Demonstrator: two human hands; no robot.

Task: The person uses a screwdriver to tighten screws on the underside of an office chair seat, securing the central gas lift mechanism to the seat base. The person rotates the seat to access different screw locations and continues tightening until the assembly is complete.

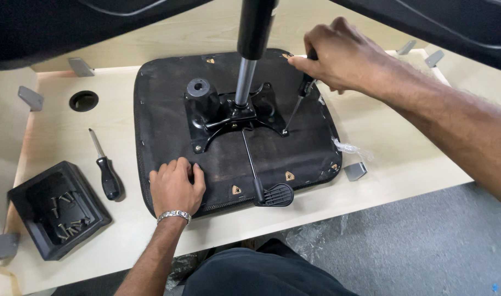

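At the worktop's (404, 164) left front corner sits a black plastic tray (20, 205) holding a heap of loose screws (66, 219). Just right of it, a spare screwdriver (105, 167) with a black handle lies flat, shaft pointing toward the back edge, with a round cable hole (83, 101) in the board behind it. Grey metal brackets (30, 97) stand along the left and back edges.

In the middle of the worktop lies an upturned office chair seat (168, 98), black fabric underside up. The left hand (175, 186) rests flat and open on the seat's front left corner, fingers spread, pressing down; a metal bracelet (174, 215) circles that wrist. A black metal mechanism plate (228, 112) is mounted at the seat's centre, with a gas lift cylinder (249, 60) rising from it toward the camera. A thin rod ending in a black lever paddle (275, 194) runs from the plate to the seat's front edge.

The right hand (338, 55) is closed around the handle of a screwdriver (299, 104), held over the seat's back right part. Its shaft slants down with the tip set at the plate's right front corner. Another grey bracket (355, 170) sits beside the seat's right front corner.
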